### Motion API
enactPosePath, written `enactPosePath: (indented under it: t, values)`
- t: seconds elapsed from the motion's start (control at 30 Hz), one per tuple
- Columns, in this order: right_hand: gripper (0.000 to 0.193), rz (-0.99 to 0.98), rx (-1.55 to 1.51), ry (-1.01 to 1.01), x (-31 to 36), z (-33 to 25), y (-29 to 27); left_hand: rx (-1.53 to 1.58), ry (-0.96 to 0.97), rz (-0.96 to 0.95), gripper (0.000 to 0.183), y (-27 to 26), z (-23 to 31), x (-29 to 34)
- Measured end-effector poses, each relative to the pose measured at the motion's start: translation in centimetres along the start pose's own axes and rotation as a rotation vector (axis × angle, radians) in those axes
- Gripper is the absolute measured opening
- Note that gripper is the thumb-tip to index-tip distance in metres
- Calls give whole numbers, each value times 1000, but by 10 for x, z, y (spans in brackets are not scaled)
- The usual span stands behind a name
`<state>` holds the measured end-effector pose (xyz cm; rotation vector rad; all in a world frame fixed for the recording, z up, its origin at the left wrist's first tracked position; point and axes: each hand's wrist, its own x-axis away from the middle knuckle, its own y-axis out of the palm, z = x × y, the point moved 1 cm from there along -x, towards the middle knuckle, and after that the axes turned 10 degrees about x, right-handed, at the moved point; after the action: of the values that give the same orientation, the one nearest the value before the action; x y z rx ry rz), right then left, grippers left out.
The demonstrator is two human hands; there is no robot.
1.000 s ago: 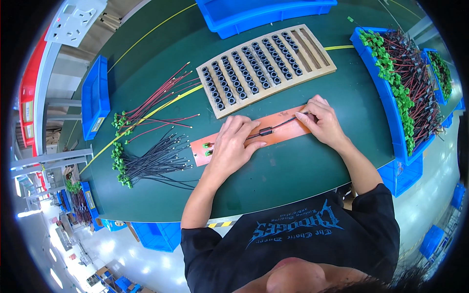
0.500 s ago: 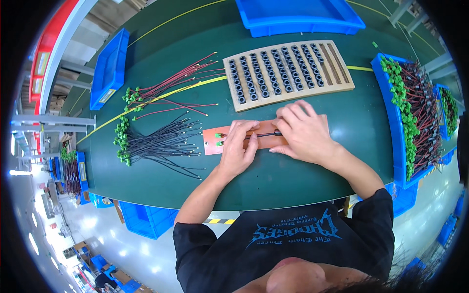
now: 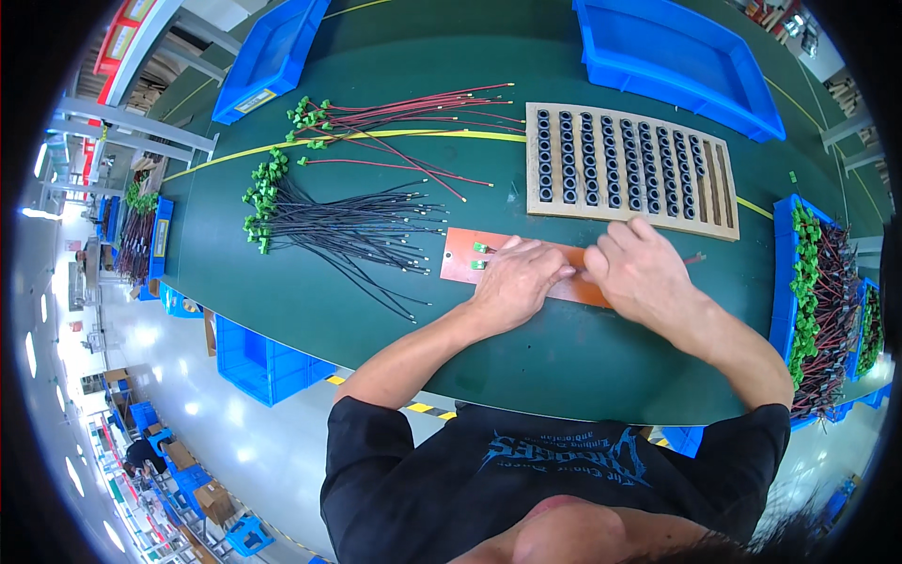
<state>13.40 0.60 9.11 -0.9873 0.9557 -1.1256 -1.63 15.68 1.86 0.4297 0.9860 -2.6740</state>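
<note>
At the frame's centre, I see the left hand [image 3: 519, 280] curled over the orange board [image 3: 458, 254], beside two green connectors [image 3: 480, 248]; the right hand [image 3: 641, 273] is bunched close by. I can't tell what either pinches. Blue lettering [image 3: 564, 455] marks the black shirt [image 3: 442, 498] below; a pale label [image 3: 255, 101], the upper-left blue tray [image 3: 271, 52].
</note>
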Motion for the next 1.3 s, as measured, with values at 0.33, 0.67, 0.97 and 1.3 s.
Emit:
enactPosePath:
  t: [0.33, 0.67, 0.97, 1.3]
  values:
    - [16, 216, -78, 51, 5, 22, -9, 193, -119, -70, 14, -17, 15, -10]
    - [49, 842, 133, 576, 54, 25, -59, 865, -447, -47, 23, -39, 75, -26]
    - [25, 630, -1887, 835, 68, -32, 8, 1015, -627, -216, 25, 12, 95, 12]
    - [28, 762, -1958, 946, 86, -24, 12, 1197, -833, -251, 21, 55, 93, 48]
